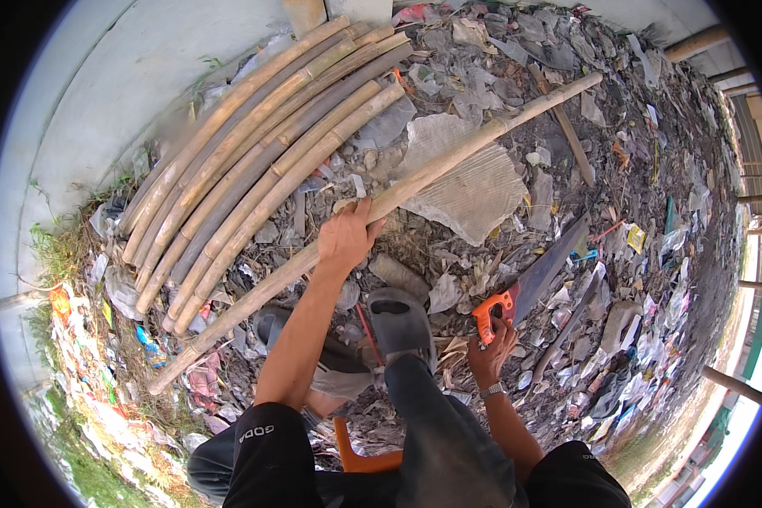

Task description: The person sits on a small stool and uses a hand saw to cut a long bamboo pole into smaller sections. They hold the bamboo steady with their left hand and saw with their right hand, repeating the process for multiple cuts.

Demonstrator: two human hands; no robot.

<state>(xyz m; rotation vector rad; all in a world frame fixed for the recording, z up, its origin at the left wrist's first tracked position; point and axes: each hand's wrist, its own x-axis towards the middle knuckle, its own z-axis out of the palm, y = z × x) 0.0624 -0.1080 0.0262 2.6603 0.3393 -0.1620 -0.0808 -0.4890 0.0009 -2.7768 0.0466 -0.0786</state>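
My left hand (347, 237) is closed around a long bamboo pole (483, 135), which runs slantwise from the lower left to the upper right in front of me. In my right hand (493, 351) is the orange handle of a handsaw (543, 273), its fingers curled at the grip. The saw's dark blade points up and to the right, low over the littered ground or resting on it; I cannot tell which. Under the pole's middle lies a flat, ribbed slab (466, 182). My shoe (400, 326) stands just below the pole, between my hands.
Several cut bamboo poles (262, 161) lie side by side at the left, along a pale wall (68, 110). Plastic scraps and rubble cover the ground. A wooden strip (571, 140) lies at the upper right. Part of an orange seat (368, 460) shows between my legs.
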